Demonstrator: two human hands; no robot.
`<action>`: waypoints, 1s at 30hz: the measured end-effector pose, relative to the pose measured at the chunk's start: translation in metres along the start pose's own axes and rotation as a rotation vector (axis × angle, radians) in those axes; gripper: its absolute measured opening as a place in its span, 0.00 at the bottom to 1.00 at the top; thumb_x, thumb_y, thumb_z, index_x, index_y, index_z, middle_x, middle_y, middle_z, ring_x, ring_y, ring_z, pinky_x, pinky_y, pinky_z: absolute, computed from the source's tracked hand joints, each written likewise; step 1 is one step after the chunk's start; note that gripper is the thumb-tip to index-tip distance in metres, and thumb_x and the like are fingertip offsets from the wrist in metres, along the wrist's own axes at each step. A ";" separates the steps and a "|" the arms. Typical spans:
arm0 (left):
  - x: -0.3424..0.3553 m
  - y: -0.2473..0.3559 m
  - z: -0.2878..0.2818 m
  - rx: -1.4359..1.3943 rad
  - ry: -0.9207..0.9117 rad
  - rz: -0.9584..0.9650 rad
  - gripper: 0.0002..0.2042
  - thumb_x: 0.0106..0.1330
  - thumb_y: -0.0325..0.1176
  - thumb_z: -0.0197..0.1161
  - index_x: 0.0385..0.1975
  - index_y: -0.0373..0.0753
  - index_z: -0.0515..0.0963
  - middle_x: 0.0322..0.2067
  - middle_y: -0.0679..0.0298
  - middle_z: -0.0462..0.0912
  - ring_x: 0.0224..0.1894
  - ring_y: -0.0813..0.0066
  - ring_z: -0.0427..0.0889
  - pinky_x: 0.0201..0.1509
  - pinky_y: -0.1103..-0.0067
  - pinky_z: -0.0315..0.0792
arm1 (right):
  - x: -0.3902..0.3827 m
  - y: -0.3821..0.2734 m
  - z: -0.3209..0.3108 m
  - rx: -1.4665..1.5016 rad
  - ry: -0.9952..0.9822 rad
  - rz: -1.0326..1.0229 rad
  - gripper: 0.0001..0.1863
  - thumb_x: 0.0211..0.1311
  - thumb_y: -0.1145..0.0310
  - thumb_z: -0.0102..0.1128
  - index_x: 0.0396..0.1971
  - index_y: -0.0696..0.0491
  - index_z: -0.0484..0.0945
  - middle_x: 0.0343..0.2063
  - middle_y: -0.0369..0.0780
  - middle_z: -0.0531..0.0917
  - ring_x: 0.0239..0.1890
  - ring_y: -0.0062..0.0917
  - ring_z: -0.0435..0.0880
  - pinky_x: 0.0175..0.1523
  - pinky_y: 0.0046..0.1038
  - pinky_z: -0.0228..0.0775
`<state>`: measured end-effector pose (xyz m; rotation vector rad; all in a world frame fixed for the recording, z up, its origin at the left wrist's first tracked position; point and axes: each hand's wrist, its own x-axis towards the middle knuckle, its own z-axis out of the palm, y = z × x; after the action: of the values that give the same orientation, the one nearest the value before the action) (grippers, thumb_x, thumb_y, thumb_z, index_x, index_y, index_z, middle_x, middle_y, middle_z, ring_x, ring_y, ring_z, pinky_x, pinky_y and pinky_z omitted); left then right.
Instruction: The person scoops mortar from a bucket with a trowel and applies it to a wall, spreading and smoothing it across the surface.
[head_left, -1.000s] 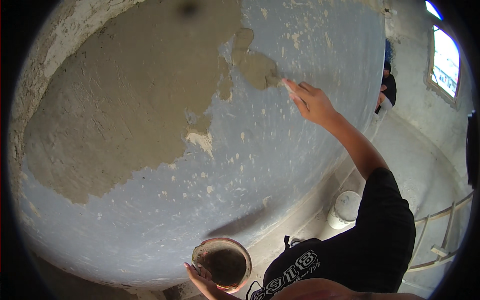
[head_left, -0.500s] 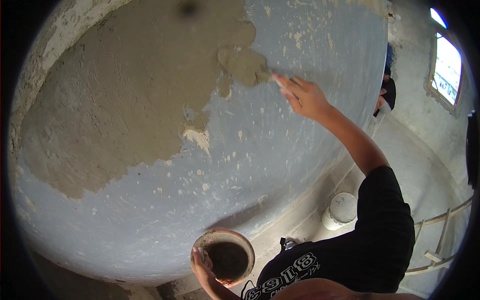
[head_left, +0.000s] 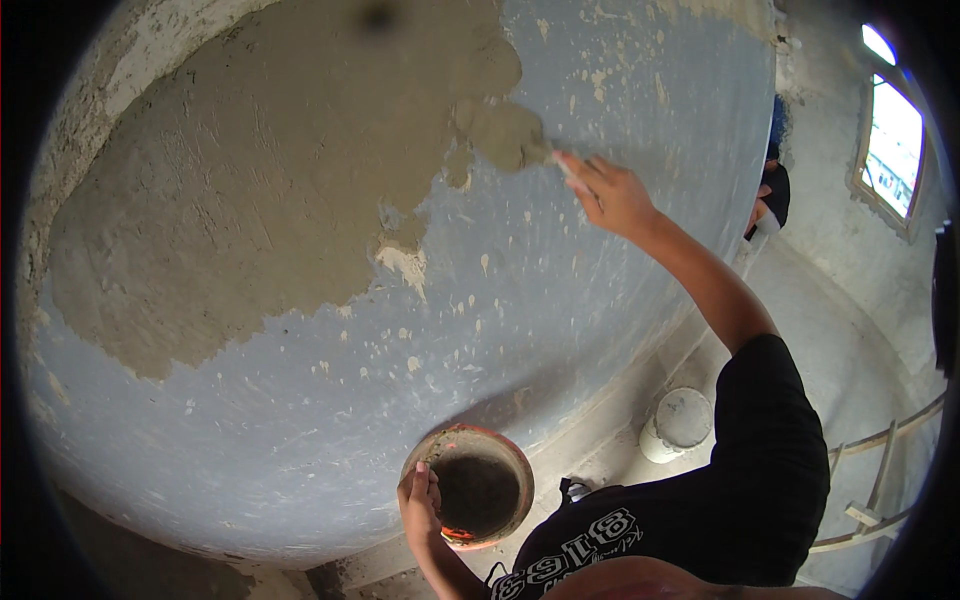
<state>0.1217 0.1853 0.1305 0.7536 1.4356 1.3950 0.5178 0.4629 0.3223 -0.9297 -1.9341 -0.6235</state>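
My right hand [head_left: 600, 190] grips a trowel [head_left: 542, 153] against the curved blue-grey wall [head_left: 600, 250], at a fresh lobe of wet grey mortar [head_left: 505, 130] beside the right edge of the large plastered patch [head_left: 260, 160]. The trowel's blade is mostly hidden by mortar. Low in the picture, my left hand [head_left: 420, 495] holds the rim of an orange, mortar-crusted bucket [head_left: 515, 470], with dark grey mix inside. Pale flecks and splashes dot the unplastered part of the wall.
A white bucket [head_left: 660, 435] stands on the concrete floor. Curved wooden slats [head_left: 885, 450] lie at the lower right. Beyond the curved wall's edge, another person [head_left: 770, 200] in dark clothing is partly visible, near a window [head_left: 892, 150] in a rough grey wall.
The trowel has moved left from a second ago, and mortar now joins the patch's upper right edge. My left hand and the orange bucket have risen and moved right.
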 end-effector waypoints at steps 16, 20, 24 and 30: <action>0.002 -0.010 0.008 0.029 -0.065 -0.007 0.19 0.70 0.48 0.57 0.22 0.40 0.72 0.11 0.77 0.59 0.11 0.89 0.52 0.15 0.84 0.43 | 0.008 0.005 0.001 -0.014 -0.041 -0.007 0.22 0.69 0.63 0.54 0.63 0.41 0.72 0.25 0.42 0.78 0.24 0.35 0.78 0.32 0.34 0.73; -0.011 -0.004 -0.002 0.014 0.004 -0.024 0.18 0.71 0.45 0.57 0.21 0.40 0.71 0.11 0.77 0.59 0.11 0.90 0.52 0.14 0.84 0.43 | 0.014 -0.003 -0.023 -0.048 -0.118 0.019 0.23 0.69 0.62 0.53 0.64 0.40 0.70 0.26 0.43 0.80 0.26 0.35 0.79 0.33 0.34 0.74; -0.007 -0.005 -0.008 0.019 0.033 -0.009 0.18 0.70 0.45 0.57 0.21 0.40 0.71 0.11 0.77 0.59 0.11 0.90 0.52 0.14 0.85 0.43 | 0.073 0.033 -0.031 0.035 0.326 -0.052 0.23 0.69 0.63 0.54 0.63 0.41 0.70 0.28 0.44 0.82 0.28 0.37 0.81 0.34 0.35 0.73; -0.014 -0.008 -0.017 -0.033 0.082 -0.004 0.18 0.70 0.45 0.58 0.21 0.40 0.72 0.11 0.77 0.60 0.11 0.90 0.53 0.14 0.85 0.42 | 0.070 0.044 -0.017 -0.027 0.300 -0.034 0.24 0.68 0.64 0.55 0.64 0.42 0.69 0.26 0.45 0.80 0.29 0.40 0.81 0.33 0.37 0.73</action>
<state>0.1125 0.1652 0.1238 0.6795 1.4731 1.4577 0.5374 0.5022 0.3938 -0.7724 -1.6799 -0.7652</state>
